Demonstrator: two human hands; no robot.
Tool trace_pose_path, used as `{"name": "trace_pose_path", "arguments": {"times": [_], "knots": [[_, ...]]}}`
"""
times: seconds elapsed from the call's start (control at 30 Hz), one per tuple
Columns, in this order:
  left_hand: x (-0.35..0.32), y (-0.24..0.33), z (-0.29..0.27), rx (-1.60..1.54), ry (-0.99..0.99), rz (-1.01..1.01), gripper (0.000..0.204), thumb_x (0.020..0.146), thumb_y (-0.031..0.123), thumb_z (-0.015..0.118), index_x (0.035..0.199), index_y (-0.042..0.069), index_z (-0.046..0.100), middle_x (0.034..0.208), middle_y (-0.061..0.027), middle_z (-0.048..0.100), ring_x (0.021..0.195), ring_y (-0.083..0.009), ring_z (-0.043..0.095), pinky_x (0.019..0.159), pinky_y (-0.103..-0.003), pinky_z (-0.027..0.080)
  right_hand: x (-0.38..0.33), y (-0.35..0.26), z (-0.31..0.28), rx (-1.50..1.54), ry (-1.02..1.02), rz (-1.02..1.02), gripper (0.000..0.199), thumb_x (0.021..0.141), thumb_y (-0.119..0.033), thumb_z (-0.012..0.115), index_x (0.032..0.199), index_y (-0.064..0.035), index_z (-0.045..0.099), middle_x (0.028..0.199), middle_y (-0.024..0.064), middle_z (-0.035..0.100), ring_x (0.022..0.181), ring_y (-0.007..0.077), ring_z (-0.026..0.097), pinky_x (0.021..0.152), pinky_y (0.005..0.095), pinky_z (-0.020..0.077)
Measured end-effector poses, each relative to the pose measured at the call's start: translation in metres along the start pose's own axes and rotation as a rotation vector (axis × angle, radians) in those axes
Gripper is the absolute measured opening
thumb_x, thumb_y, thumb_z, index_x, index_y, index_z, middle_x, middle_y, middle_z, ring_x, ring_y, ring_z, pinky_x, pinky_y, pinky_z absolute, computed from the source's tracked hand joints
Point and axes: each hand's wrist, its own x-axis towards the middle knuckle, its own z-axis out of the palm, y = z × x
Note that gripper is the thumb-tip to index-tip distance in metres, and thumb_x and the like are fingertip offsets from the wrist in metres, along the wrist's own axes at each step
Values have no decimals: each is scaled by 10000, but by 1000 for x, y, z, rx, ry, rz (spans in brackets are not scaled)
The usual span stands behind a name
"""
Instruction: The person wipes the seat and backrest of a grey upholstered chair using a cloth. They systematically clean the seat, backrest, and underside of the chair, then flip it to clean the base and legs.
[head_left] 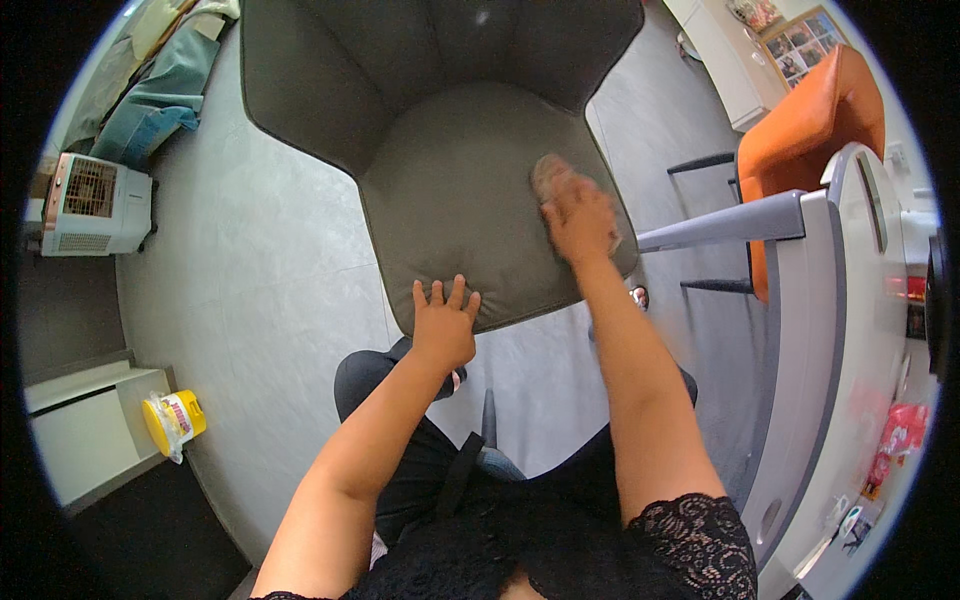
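Note:
A dark olive-grey upholstered chair [450, 200] stands in front of me, its seat facing up and its backrest on the far side. My left hand [444, 325] lies on the seat's front edge, fingers spread and pressing the cover. On the right part of the seat, my right hand [582, 222] is closed over a bunched beige-brown cloth [549, 176]. Motion blurs that hand a little, and most of the cloth is hidden under the palm and fingers.
To the right are a white table [870, 300] with a grey leg and an orange chair [815, 120]. An air cooler [105, 205] stands at left, below piled fabric [165, 90]. A yellow tub [172, 423] sits by a white cabinet [95, 430] at lower left.

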Motion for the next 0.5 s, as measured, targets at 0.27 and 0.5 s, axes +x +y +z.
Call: {"name": "trace_pose_path", "arguments": {"times": [0.27, 0.5], "knots": [[-6, -64, -28, -268, -195, -96, 577, 785, 270, 694, 1332, 151, 554, 1475, -120, 418, 1328, -357, 421, 1064, -654, 260, -104, -76, -35, 435, -460, -633, 379, 729, -146, 671, 1107, -156, 666, 1214, 89, 590, 1064, 305, 562, 839, 429, 493], [-13, -67, -21, -18, -161, -342, 872, 680, 382, 821, 1419, 123, 436, 1539, -109, 313, 1432, -301, 266, 1076, -658, 247, 51, 25, -25, 674, -80, -51, 393, 826, -93, 657, 1217, -114, 619, 1270, 119, 583, 1169, 299, 542, 955, 437, 423]]}}
